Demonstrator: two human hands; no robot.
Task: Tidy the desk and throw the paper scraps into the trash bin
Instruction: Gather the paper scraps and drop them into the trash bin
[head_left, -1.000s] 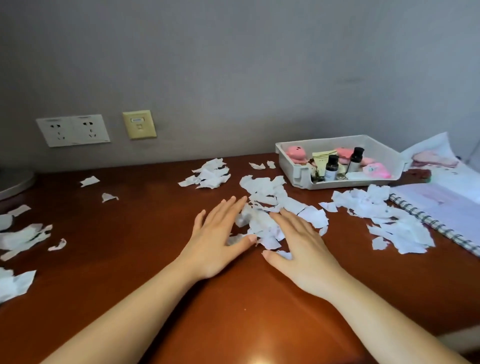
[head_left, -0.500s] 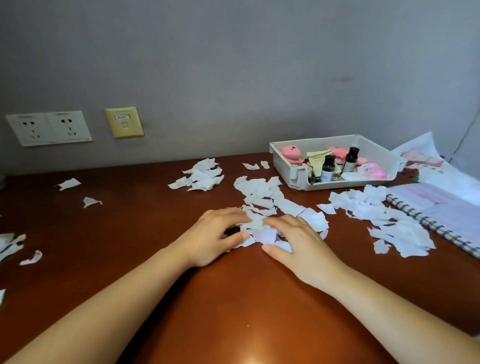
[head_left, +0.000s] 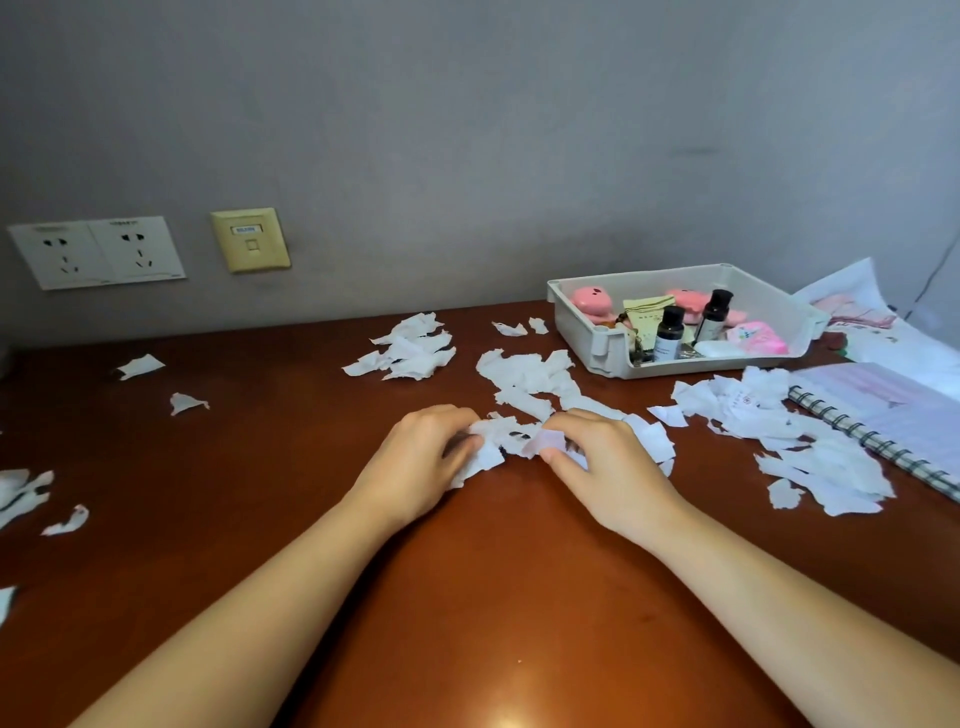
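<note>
Since a second ago both hands have gone from flat to curled. The left hand (head_left: 415, 467) and right hand (head_left: 613, 473) now close their grip on a bunch of torn white paper scraps (head_left: 493, 434) on the reddish-brown wooden worktop (head_left: 234, 467). More scraps trail beyond the grip toward a white plastic tray (head_left: 576, 322). Another heap (head_left: 821, 457) lies right of the grip, beside a spiral-bound notebook (head_left: 893, 410).

desk (head_left: 493, 597): glossy red-brown wood, flat, fills the near part of the scene.
paper scraps (head_left: 493, 447): white, torn, uneven pieces, spread on the desk in several groups.
middle pile (head_left: 524, 379): runs from far to near; its near end is bunched up and gripped between the left hand (head_left: 421, 462) and the right hand (head_left: 608, 467).
far pile (head_left: 410, 348): left of the middle pile, apart from it.
right pile (head_left: 795, 441): wide and loose.
single scraps (head_left: 139, 366): few, on the left, well apart.
</note>
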